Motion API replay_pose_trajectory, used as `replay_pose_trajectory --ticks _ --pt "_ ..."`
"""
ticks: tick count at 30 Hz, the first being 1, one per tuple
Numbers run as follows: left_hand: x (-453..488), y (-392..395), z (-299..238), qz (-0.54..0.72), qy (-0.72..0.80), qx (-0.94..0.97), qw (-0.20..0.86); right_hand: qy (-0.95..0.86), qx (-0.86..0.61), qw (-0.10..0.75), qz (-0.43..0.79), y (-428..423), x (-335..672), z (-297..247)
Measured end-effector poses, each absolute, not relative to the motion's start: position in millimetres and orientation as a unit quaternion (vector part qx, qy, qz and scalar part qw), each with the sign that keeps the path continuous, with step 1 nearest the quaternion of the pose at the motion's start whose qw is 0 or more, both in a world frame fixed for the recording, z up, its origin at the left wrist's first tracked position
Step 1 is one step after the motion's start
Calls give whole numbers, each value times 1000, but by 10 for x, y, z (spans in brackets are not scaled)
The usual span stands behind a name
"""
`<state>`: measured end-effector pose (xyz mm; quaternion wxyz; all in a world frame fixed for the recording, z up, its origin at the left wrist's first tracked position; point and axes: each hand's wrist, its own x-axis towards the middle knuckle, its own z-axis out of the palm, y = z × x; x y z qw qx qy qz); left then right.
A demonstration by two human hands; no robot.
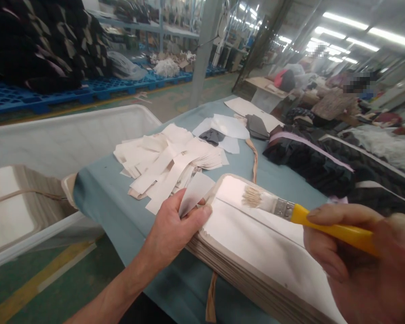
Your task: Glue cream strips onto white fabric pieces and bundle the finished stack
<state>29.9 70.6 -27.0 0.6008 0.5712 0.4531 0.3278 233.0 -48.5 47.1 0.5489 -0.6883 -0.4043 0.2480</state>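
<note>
My right hand (364,252) is closed around the yellow handle of a paintbrush (300,213). Its pale bristles are over the far end of the top panel in a stack of white panels (273,252) with beige edging. A dark line runs lengthwise along that top panel. Between thumb and fingers, my left hand (178,218) pinches a small whitish sheet (195,191) at the stack's far left corner, the thumb over the panel's edge. Just beyond lies a loose heap of cream strips (168,157).
A blue-green cloth (101,198) covers the table. White sheets (229,128), grey pieces (256,127) and black bundles (307,162) lie farther back. To the left stands a white bin (121,117) holding more strapped panels (16,202). A grey post (202,58) rises behind the table.
</note>
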Motion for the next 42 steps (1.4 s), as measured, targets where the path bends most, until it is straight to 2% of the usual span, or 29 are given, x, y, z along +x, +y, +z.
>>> replay_pose_trajectory --ticks 5,7,10,16,24,29,33,36,42 --pt "307 711 -252 315 469 577 589 -352 -675 535 366 -331 2275 532" --pt "313 714 -260 313 468 575 594 -345 -676 535 371 -299 2214 519" --pt "323 720 -270 319 469 570 594 -368 -686 528 339 -267 2102 474" --pt "324 722 -277 329 470 573 586 -477 -741 411 233 -284 1988 461" --pt "338 712 -256 332 464 566 595 -576 -739 329 116 -318 2088 540" --pt "345 722 -262 335 472 565 588 -518 -768 374 46 -332 2101 591" --pt "345 718 -273 339 475 571 577 -506 -751 412 100 -250 1992 543" --pt "351 706 -263 343 471 577 573 -534 -727 402 156 -178 1961 504" --pt "355 714 -257 336 487 589 550 -532 -751 363 146 -301 2164 533"
